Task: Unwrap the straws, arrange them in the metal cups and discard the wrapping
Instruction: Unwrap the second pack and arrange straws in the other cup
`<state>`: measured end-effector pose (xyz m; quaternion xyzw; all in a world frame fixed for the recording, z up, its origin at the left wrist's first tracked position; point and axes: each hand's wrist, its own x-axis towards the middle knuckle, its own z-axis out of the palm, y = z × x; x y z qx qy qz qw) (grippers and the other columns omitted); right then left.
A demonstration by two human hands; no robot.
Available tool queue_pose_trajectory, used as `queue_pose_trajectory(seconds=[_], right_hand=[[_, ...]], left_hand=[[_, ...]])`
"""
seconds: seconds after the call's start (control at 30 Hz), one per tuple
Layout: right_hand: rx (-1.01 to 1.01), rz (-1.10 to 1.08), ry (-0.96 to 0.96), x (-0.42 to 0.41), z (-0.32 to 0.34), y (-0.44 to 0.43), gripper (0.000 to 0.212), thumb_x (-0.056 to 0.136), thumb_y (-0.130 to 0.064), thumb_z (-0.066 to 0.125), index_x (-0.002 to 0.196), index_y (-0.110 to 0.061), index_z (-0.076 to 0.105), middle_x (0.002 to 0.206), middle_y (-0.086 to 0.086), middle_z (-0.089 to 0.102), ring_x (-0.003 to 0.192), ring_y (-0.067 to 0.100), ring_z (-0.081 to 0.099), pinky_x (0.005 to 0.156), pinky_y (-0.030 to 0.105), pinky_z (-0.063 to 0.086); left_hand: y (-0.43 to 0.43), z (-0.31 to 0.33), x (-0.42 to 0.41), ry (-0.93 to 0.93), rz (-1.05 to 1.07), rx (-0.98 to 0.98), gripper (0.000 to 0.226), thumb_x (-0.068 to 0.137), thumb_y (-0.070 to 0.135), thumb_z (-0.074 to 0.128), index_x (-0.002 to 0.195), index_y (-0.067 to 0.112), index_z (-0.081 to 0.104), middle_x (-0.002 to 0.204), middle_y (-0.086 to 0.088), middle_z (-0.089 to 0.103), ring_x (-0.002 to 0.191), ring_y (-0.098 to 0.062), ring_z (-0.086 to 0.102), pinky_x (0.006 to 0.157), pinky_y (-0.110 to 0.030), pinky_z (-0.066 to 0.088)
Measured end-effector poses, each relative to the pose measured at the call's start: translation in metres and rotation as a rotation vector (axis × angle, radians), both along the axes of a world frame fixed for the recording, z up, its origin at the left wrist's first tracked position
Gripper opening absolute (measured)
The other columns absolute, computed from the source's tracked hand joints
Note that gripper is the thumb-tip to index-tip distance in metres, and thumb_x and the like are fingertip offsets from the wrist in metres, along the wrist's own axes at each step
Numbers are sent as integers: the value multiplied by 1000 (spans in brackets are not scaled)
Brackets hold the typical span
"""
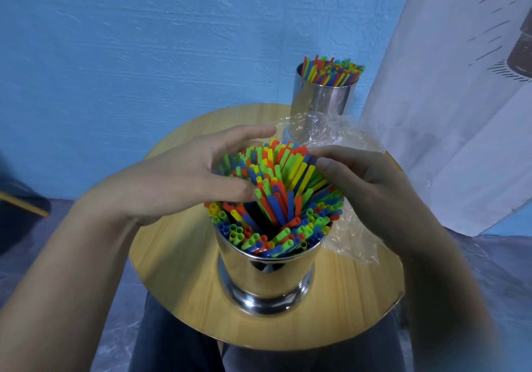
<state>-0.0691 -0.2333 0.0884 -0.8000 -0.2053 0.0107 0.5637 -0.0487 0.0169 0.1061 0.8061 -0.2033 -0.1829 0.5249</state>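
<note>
Near cup (264, 279) stands at the centre of the round wooden desk (178, 256), filled with fanned coloured straws (276, 199). Left hand (184, 176): wide grip, thumb and spread fingers curved round the straw tops. Right hand (365, 187): narrower grip, fingers curled against the bundle's right side. Far cup (319, 104), also holding straws, stands at the desk's rear edge. Clear wrapping (351, 239) lies on the desk to the right, between the cups.

From here I lose the far side of the straws (276, 199) in the near metal cup (264, 276) behind the left hand (184, 176) and right hand (374, 193). I cannot tell whether the fingers grip them. The clear wrapping (348, 236) veils the base of the far metal cup (322, 104) and slips behind the right hand. Both forearms run out of frame.
</note>
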Motion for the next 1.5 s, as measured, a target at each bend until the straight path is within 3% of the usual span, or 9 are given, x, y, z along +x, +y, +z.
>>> queue_pose_trajectory(seconds=[0.17,0.33,0.5,0.6,0.87,1.07,1.23,1.33,1.5], right_hand=[[-18,-14,8,1,1,3,24,100,-29,46,105,-37,69,94,-26,75,93,-6,71,72,6,50],[-15,-21,9,2,-1,-1,27,101,-31,47,113,-32,71,103,-18,76,101,0,71,78,12,54],[-23,-21,-13,5,-7,-5,29,104,-25,48,119,-18,72,106,-9,77,103,7,72,83,20,57],[-26,-20,-25,5,-8,-6,28,105,-23,48,118,-18,73,106,-8,77,102,7,72,83,19,57],[-32,-13,-42,1,-8,-6,28,105,-22,48,117,-19,73,105,-8,77,103,8,72,83,20,57],[5,-64,-72,1,-10,-6,26,108,-18,50,123,-25,70,113,-8,75,112,13,69,91,39,59],[56,-90,-150,-3,-8,-3,26,107,-17,53,123,-30,69,115,-5,73,113,13,68,85,35,61],[56,-73,-179,-5,-6,-1,22,106,-18,55,117,-28,71,113,-7,73,114,12,67,82,24,57],[21,-68,-207,-9,-4,0,20,100,-32,59,114,-27,72,116,-15,72,118,11,65,88,25,56]], left_hand=[[-5,-1,2,-59,93,20,70,71,35,79,136,48,56,134,21,63,113,-3,68,93,-32,60],[-13,2,-3,-174,152,12,51,77,26,85,120,43,65,119,18,69,101,-5,72,83,-29,62],[-16,8,-4,-237,207,40,16,86,23,77,101,29,74,92,12,77,80,-20,77,76,-49,63],[-17,7,-4,-258,200,74,12,88,26,77,97,33,74,85,15,76,87,-19,75,81,-50,61],[-21,8,-4,-259,221,39,6,82,33,78,88,32,75,113,17,72,107,-1,67,95,-43,56],[-20,15,-3,-316,277,-223,8,88,14,74,88,21,70,109,6,77,108,0,68,84,-14,50],[-20,23,-1,-414,414,-436,11,95,10,67,95,22,67,91,1,79,77,-14,70,68,-25,50],[-20,28,-3,-491,537,-590,14,97,11,64,103,23,66,93,3,77,76,-17,67,67,-27,50],[-16,29,-6,-485,646,-778,9,101,15,61,107,21,61,99,2,75,77,-17,67,70,-28,51]])
